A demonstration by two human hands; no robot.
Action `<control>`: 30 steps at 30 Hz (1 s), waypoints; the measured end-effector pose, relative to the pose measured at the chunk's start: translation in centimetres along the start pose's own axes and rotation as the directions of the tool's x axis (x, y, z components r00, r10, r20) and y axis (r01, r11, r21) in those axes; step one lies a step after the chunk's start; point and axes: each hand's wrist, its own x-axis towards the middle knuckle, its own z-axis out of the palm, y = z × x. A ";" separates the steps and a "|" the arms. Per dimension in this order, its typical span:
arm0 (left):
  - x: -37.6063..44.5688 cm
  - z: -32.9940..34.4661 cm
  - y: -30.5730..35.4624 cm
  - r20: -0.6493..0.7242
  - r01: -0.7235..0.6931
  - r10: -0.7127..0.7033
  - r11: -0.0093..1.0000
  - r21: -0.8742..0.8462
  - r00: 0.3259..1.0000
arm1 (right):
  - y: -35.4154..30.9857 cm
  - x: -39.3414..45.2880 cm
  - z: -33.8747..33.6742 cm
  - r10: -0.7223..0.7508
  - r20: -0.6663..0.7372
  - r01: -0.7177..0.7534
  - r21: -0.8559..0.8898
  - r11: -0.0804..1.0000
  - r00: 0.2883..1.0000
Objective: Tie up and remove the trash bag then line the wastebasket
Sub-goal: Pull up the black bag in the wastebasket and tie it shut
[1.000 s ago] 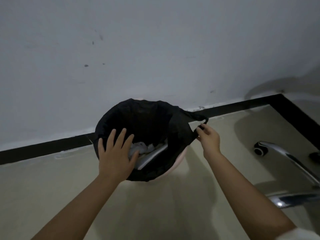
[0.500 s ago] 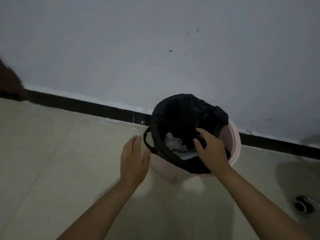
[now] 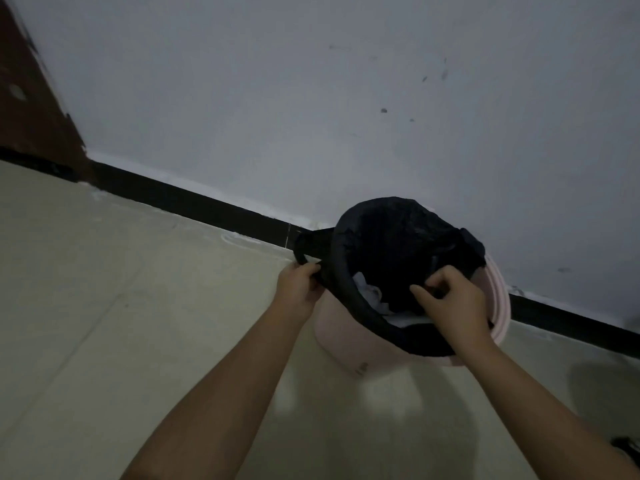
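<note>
Crinkled black trash bag lines my round pink wastebasket; left hand clenches its looped handle, right hand pinches the film.

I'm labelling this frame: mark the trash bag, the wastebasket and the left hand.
trash bag (image 3: 398, 244): head view, inner black film.
wastebasket (image 3: 346, 337): head view, pink outer wall.
left hand (image 3: 300, 285): head view, back of hand.

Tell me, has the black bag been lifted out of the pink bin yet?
No, the trash bag sits inside the wastebasket.
</note>
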 end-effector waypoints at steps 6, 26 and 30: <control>-2.7 1.3 4.6 0.062 -0.325 0.329 0.855 0.404 0.942 | 1.1 3.5 -1.5 0.243 0.010 -0.243 0.095 0.965 0.970; -5.7 17.1 8.2 0.572 -0.767 0.512 0.424 0.481 0.641 | -1.2 10.4 -10.8 -0.173 -0.270 0.273 0.394 0.878 0.947; -5.3 16.8 6.5 0.569 -0.794 0.558 0.485 0.367 0.604 | -1.3 10.0 -10.1 0.075 -0.229 0.106 0.687 0.719 0.971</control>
